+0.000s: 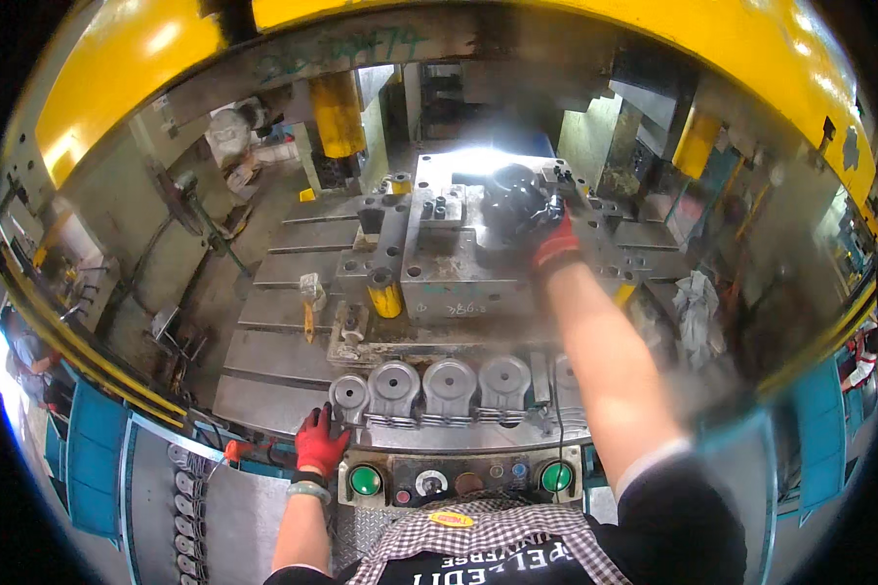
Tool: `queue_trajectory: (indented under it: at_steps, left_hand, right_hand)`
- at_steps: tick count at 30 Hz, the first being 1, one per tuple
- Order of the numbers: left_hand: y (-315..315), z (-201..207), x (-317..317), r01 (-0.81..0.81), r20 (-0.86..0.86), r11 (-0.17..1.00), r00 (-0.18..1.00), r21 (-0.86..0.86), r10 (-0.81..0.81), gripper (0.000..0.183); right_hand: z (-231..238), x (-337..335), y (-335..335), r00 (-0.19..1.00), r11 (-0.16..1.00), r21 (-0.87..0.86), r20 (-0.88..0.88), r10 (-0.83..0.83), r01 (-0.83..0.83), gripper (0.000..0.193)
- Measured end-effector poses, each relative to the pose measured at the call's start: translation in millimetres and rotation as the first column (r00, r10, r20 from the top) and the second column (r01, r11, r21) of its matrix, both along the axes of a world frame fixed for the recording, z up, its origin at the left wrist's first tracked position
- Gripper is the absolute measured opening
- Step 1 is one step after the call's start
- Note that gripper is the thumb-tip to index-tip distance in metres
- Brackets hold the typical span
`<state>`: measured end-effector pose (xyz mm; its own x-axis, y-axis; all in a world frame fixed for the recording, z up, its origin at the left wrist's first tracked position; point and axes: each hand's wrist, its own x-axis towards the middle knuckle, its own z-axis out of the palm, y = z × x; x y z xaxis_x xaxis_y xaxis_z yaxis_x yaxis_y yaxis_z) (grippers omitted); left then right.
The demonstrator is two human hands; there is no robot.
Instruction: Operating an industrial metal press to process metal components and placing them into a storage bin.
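My right hand (557, 239), in a red glove with dark fingers, reaches far forward over the steel die block (444, 263). Its fingers grip the right edge of a dark, shiny round metal part (513, 200), whose outline is blurred; the fingertips are partly hidden. Near the front edge of the press bed, my left hand (322, 442) in a red glove rests with its fingers apart, holding nothing. Just beyond those fingers lies a small round metal piece with a central hole (349, 394). Right of it runs a row of larger round metal parts (394, 382).
A control panel with green buttons (366, 480) sits close to my body. Yellow posts (384, 294) stand by the die, with a yellow-handled brush (309, 310) to the left. Above hangs the yellow press frame (127, 54). More metal parts line a rack (185, 526) at lower left.
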<state>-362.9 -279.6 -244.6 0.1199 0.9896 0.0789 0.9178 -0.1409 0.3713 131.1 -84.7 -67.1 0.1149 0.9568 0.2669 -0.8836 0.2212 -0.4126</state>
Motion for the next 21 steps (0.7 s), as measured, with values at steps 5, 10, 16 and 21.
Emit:
queue_trajectory:
  at_steps: [5,10,16,21]
  left_hand:
    - [-30.5,48.4,14.2,-0.006,0.258,0.984,0.965,-0.177,0.053,0.053]
    - [-57.8,4.0,5.6,0.197,0.318,0.901,0.945,-0.386,-0.07,0.047]
    - [-96.8,-31.8,28.1,0.059,-0.212,0.782,0.948,-0.62,-0.239,0.069]
    - [-102.7,-19.3,46.8,0.105,-0.151,0.723,0.948,-0.682,-0.28,0.078]
  right_hand:
    - [12.5,2.1,-17.0,0.967,0.984,-0.164,0.233,0.106,-0.068,0.046]
    - [17.8,-43.3,-142.3,0.99,0.981,-0.187,0.142,-0.021,0.048,0.053]
    - [-83.2,-31.2,-313.7,-0.198,0.941,-0.319,0.921,0.336,0.11,0.05]
    - [-220.4,-15.5,-426.0,-0.727,0.96,-0.279,0.661,0.188,-0.004,0.053]
